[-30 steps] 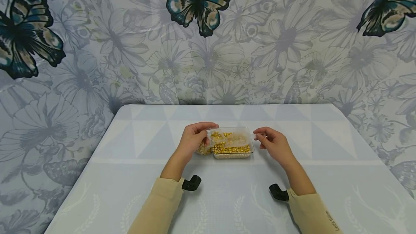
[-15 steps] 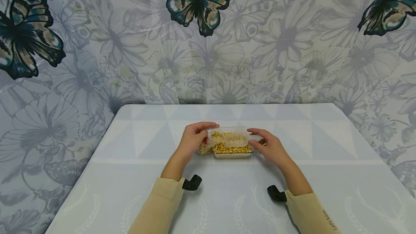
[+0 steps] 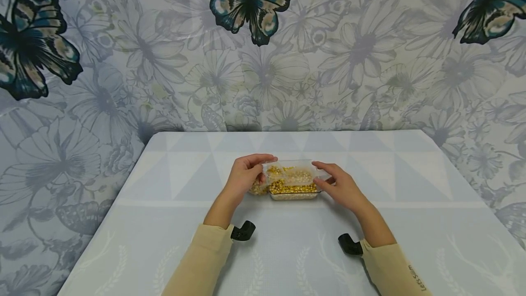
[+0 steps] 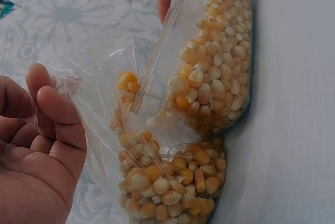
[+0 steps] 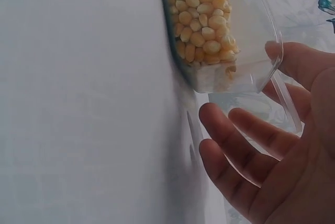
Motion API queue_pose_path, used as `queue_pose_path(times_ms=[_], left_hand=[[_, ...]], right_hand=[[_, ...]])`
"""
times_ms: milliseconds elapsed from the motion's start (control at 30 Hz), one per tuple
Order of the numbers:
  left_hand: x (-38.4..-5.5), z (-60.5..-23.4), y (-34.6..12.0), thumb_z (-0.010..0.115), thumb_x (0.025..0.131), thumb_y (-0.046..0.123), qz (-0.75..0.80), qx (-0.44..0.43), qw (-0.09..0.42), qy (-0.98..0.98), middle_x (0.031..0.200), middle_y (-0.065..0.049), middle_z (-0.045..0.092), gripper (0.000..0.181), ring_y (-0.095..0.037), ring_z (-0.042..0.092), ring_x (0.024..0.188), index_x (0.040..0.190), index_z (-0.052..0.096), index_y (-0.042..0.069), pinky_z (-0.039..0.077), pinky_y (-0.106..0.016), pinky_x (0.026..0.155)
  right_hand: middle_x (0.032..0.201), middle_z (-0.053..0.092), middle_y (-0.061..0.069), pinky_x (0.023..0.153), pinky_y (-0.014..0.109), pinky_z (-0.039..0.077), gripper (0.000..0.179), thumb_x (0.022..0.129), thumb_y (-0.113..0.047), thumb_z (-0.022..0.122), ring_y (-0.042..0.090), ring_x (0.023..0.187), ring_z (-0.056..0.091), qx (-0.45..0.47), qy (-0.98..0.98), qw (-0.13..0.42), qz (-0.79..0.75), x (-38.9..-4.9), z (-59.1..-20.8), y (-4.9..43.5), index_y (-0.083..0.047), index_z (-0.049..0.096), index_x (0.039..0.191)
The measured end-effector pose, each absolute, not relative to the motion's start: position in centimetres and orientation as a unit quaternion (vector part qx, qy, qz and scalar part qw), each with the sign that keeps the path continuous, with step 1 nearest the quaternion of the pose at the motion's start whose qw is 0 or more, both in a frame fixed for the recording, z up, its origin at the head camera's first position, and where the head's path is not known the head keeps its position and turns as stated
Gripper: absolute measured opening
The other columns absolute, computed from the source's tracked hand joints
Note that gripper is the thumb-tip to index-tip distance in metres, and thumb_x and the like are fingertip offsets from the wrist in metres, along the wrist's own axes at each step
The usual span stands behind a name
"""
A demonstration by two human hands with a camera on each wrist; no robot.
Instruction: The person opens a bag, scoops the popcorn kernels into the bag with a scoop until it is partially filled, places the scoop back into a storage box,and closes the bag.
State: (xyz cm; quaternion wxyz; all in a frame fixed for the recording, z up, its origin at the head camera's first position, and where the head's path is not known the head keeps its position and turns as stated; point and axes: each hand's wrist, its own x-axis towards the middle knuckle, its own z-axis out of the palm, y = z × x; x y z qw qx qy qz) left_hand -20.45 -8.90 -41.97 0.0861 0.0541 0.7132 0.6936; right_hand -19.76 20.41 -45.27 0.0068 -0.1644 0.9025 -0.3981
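Observation:
A clear rectangular container [image 3: 295,195] filled with yellow corn kernels [image 5: 201,22] sits on the table. Against its left end stands a clear plastic bag [image 4: 172,195], bulging with more kernels at the bottom. My left hand [image 3: 242,177] pinches the thin upper film of that bag between thumb and fingers. At the container's right end, my right hand [image 3: 340,184] grips the rim with thumb and forefinger, its other fingers spread loosely below. A translucent strip [image 5: 287,103] juts out by the right forefinger. Hazy clear plastic [image 3: 299,175] overlaps the container's top in the head view.
The white and pale-blue patterned table [image 3: 287,250] extends around the hands. Behind it hangs a floral wall covering [image 3: 267,86] with large butterflies. Black wrist cameras [image 3: 243,231] sit at both sleeve cuffs.
My right hand has moved left and taken hold of the container's right end, then stayed there. The left hand and the bag have kept their place.

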Motion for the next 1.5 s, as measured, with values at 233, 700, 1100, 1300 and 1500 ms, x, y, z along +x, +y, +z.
queue_pose_path(times_ms=[233,700,1100,1300,1500], left_hand=[[-20.4,-41.9,-8.9,0.046,0.099,0.001,0.694,0.050,0.087,0.713,0.124,-0.001,0.072,0.038,-0.012,0.057,0.059,0.120,0.073,0.018,0.049,-0.026,0.060],[-20.3,-41.7,-8.9,0.046,0.100,0.002,0.701,0.048,0.090,0.706,0.125,-0.002,0.072,0.037,-0.013,0.057,0.059,0.121,0.073,0.016,0.049,-0.027,0.060],[-20.3,-41.8,-8.8,0.045,0.100,0.000,0.702,0.056,0.085,0.705,0.126,-0.003,0.071,0.037,-0.011,0.055,0.060,0.122,0.072,0.014,0.048,-0.025,0.059],[-20.4,-41.7,-8.8,0.046,0.100,0.001,0.698,0.052,0.088,0.708,0.126,-0.002,0.071,0.037,-0.011,0.056,0.061,0.121,0.072,0.015,0.048,-0.023,0.059],[-20.2,-41.6,-8.7,0.045,0.100,-0.001,0.699,0.051,0.085,0.709,0.126,-0.002,0.071,0.038,-0.012,0.056,0.060,0.121,0.072,0.014,0.048,-0.023,0.058]], right_hand=[[0.143,0.051,0.015,0.067,0.033,0.051,0.052,0.098,-0.028,0.063,0.026,0.093,0.067,-0.157,0.907,0.014,-0.391,-19.8,-44.9,20.4,-0.018,0.050,0.148],[0.148,0.046,0.017,0.072,0.036,0.053,0.050,0.099,-0.030,0.061,0.029,0.099,0.067,-0.144,0.928,0.004,-0.343,-19.9,-44.8,21.3,-0.024,0.050,0.148],[0.150,0.041,0.023,0.078,0.045,0.054,0.049,0.102,-0.027,0.055,0.036,0.105,0.064,-0.105,0.936,-0.005,-0.335,-20.0,-44.3,24.1,-0.020,0.047,0.150],[0.149,0.042,0.023,0.077,0.041,0.053,0.050,0.102,-0.024,0.052,0.037,0.105,0.063,-0.088,0.939,-0.013,-0.331,-20.2,-44.1,25.5,-0.018,0.045,0.151],[0.150,0.039,0.025,0.083,0.049,0.053,0.050,0.102,-0.020,0.049,0.040,0.109,0.060,-0.067,0.942,-0.012,-0.329,-20.3,-44.1,26.3,-0.017,0.044,0.152]])
